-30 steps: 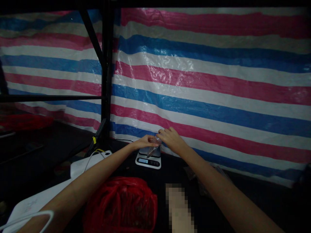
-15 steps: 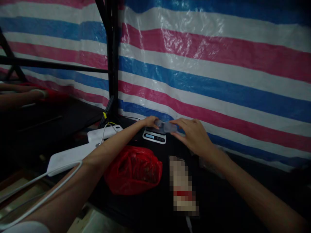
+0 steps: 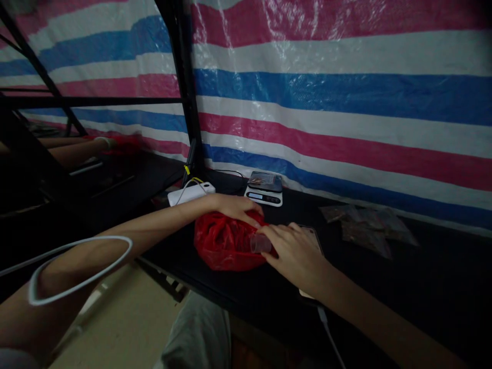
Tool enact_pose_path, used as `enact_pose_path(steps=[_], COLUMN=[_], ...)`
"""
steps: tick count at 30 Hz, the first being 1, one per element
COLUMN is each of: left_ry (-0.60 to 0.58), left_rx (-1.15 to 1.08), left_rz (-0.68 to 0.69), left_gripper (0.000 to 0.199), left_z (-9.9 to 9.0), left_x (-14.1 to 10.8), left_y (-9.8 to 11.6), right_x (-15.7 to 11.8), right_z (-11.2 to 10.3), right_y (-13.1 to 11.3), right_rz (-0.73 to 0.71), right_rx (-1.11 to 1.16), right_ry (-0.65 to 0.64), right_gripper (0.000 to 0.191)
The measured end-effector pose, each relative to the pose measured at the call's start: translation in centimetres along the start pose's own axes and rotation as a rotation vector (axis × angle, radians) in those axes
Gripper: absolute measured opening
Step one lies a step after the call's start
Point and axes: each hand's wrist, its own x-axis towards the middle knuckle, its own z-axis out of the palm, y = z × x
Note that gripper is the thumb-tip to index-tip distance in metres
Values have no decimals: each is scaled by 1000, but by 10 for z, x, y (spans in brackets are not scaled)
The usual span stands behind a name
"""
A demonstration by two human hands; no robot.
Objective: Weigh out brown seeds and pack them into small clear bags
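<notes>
A red plastic bag (image 3: 219, 251) lies bunched on the black table, its contents hidden in the folds. My left hand (image 3: 240, 207) has its fingers and thumb closed on the bag's far rim. In my right hand (image 3: 298, 253) is a small clear plastic cup (image 3: 260, 243), tilted over the bag's right side and pinched between thumb and fingers. Behind the bag stands a white digital kitchen scale (image 3: 265, 198). On its dark platform rests a small clear plastic bag (image 3: 263, 179) with a little brownish stuff in it.
Several clear bags with brown contents (image 3: 365, 228) lie at the right. A phone (image 3: 312, 238) on a white cable sits partly under my right hand. Behind my left arm is a white power strip (image 3: 192, 192). A black metal post (image 3: 186, 102) rises before the striped tarp (image 3: 338, 92).
Both hands came back from the scale to the red bag, the right one carrying the cup. My left hand took the bag's rim. The view has tilted down and right.
</notes>
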Motion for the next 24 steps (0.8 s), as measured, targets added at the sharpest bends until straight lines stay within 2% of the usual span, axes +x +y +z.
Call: enact_pose_path(steps=[3,5,8,14,18,21,24], left_ry=[25,49,88,132,86,67,84], left_rx=[115,187,277,369,266,112,44], left_rz=[-64,-115,-116,-103,-95,-40,-50], left_gripper=[41,38,31,32,28,23,22], left_z=[21,28,29,23,16,10,7], left_x=[-3,-2,0,-4,-10,-13,-13], left_y=[2,0,1,11,14,12,11], right_x=[-8,-13,-20,-31,-40,-46,-48], right_z=[-2,-4,-5,0,0,-1,0], right_y=[5,7,8,13,25,30,27], right_rz=[44,60,52,109,167,193,180], right_rx=[-50,-76,-124,-124,-65,-78,-118], right_ry=[-9,-16,-14,27,115,98,77], right_gripper=[26,24,24,26,28,24,22])
